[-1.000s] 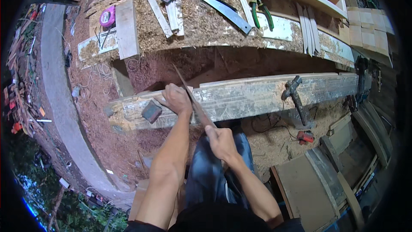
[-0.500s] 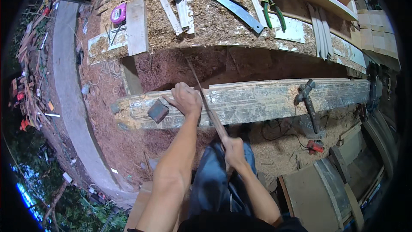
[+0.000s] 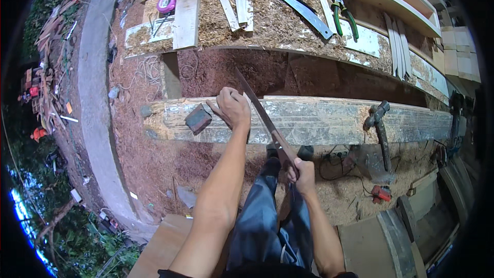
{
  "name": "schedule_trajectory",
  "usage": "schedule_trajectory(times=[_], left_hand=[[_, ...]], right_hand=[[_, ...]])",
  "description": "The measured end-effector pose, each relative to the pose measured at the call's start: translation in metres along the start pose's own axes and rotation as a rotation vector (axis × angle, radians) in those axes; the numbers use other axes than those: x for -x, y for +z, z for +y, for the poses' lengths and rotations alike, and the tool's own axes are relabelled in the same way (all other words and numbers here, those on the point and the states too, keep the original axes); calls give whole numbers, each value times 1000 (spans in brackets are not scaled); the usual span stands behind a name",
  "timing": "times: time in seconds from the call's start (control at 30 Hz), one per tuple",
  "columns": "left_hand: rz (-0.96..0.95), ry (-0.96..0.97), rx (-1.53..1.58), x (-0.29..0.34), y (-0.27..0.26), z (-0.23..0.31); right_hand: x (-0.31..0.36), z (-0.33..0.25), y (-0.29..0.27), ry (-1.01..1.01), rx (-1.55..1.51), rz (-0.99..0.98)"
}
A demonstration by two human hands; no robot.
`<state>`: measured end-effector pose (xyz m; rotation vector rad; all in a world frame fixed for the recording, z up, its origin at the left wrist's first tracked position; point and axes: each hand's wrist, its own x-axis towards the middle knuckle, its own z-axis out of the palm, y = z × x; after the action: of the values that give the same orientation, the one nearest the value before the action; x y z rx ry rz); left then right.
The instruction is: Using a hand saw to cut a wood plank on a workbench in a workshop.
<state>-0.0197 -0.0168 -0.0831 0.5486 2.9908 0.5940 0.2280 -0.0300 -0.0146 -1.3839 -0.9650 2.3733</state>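
Note:
A long, scuffed wooden beam [image 3: 329,123] lies crosswise before me. My right hand [image 3: 302,174] is wrapped round the handle of a handsaw [image 3: 263,116]. Its blade slants away across the beam, and its tip reaches past the far edge. Just left of the blade, my left hand [image 3: 234,109] presses on the beam, fingers bent over the far edge and thumb stretched out; what lies under the palm is hidden. Beside that thumb rests a small grey-red block [image 3: 198,119]. A hammer [image 3: 380,126] lies across the beam further right, its handle over the near edge.
Beyond a gap stands a shavings-covered bench with a pink tape measure [image 3: 166,2], a try square [image 3: 293,2], green-handled pliers [image 3: 343,16] and wood strips [image 3: 226,4]. A wooden box frame [image 3: 386,0] sits far right. A red tool [image 3: 381,193] with a cord lies on the floor.
My view has shifted, so the scene sits further right. The right hand has moved slightly right, and the saw's blade now turns more of its flat side up. My left hand stays on the beam.

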Motion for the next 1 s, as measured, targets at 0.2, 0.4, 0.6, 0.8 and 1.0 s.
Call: schedule_trajectory(times=[0.2, 0.4, 0.6, 0.8, 1.0], left_hand=[[30, 270, 189, 21, -7, -12], [37, 236, -5, 19, -6, -18], [-25, 180, 33, 19, -11, -8], [-22, 174, 19, 16, -12, -7], [-79, 158, -20, 15, -15, -4]], right_hand=[[-9, -13, -17, -136, 398, -35], [15, -32, 10, -229, 474, 133], [21, -62, 16, -251, 646, 189], [5, -62, 42, -230, 742, 187], [3, -59, 38, -142, 741, 197]])
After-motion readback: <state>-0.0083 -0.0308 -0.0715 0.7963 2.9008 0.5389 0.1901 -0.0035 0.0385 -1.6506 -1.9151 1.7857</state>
